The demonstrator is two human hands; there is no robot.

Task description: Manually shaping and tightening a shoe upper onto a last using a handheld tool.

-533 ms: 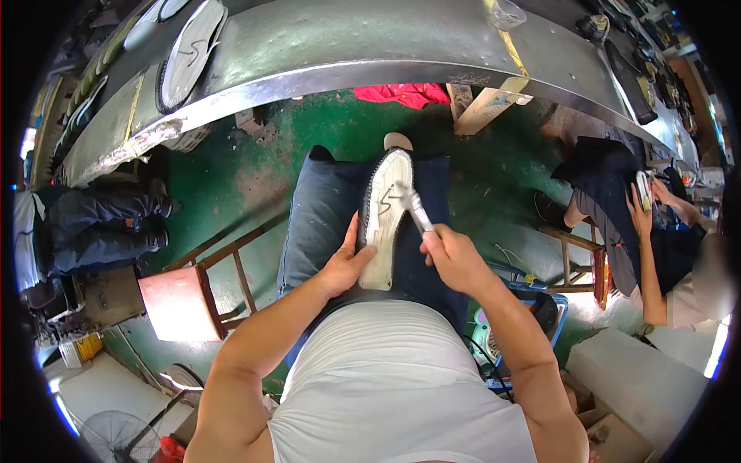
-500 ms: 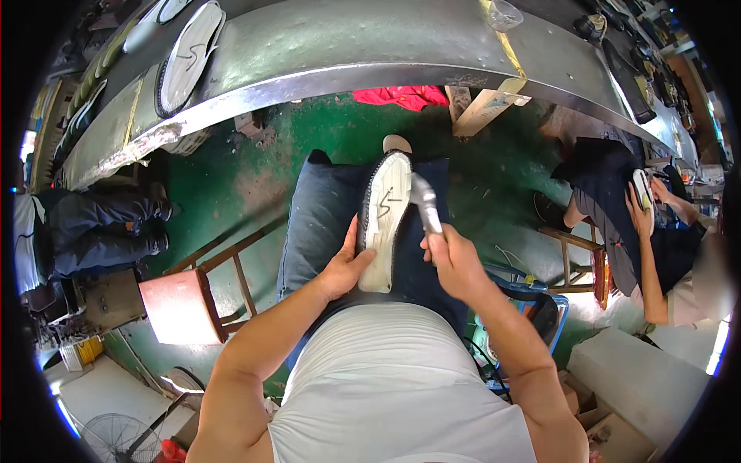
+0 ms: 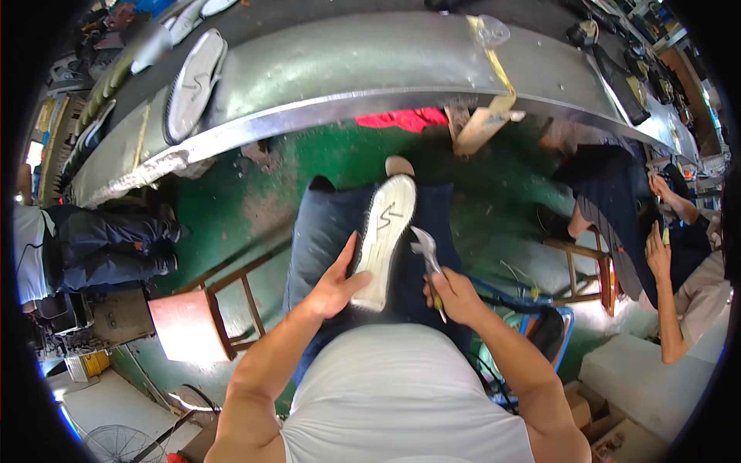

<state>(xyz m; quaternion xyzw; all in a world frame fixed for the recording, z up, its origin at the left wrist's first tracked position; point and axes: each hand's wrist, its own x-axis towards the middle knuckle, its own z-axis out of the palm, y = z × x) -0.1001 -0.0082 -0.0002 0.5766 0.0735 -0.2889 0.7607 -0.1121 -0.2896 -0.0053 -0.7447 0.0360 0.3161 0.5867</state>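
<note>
A shoe (image 3: 378,231) lies bottom up over my lap, its pale underside marked with a dark scribble and its edge dark and ridged. My left hand (image 3: 337,287) grips it near the close end, thumb on the underside and fingers along the left side. To the right of the shoe and apart from it, my right hand (image 3: 455,297) is closed around metal pincers (image 3: 425,251); part of a yellowish handle shows below the fingers. Under the shoe, a dark blue cloth (image 3: 316,239) covers my lap.
A metal-edged bench (image 3: 347,62) spans the front, with another upturned shoe (image 3: 194,86) at left and a clear plastic cup (image 3: 490,32). A wooden stool (image 3: 185,324) stands left. Co-workers sit at right (image 3: 671,255) and at far left (image 3: 100,239).
The pincers have turned and dropped slightly toward me, away from the shoe's edge. The shoe has tilted a little, its near end shifting left. The whole view has shifted downward.
</note>
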